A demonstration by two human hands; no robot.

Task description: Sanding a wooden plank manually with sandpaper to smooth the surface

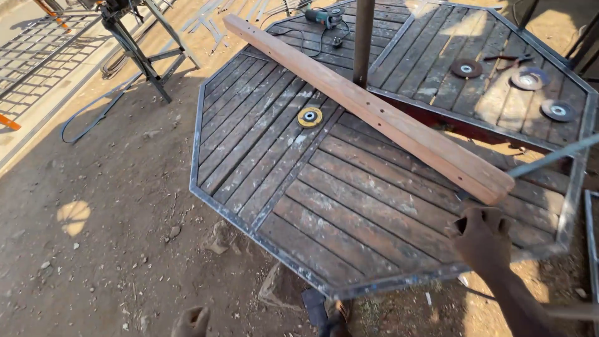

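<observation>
A long reddish wooden beam [374, 112] lies diagonally across an octagonal table [206, 193] with dark wooden slats in a steel frame. The beam's near end reaches toward the table's right front corner. My right hand [482, 236] hovers just below that end with its fingers curled; nothing shows in it and a small gap separates it from the wood. My left hand [191, 321] is only partly visible at the bottom edge, low over the dirt ground, away from the table.
A yellow disc [310, 117] lies beside the beam. Three grinding discs [527, 80] rest at the far right. An angle grinder [324, 15] with its cord sits at the back. A dark pole [363, 43] rises from the table's middle. A metal stand [137, 50] and a cable [87, 118] occupy the left ground.
</observation>
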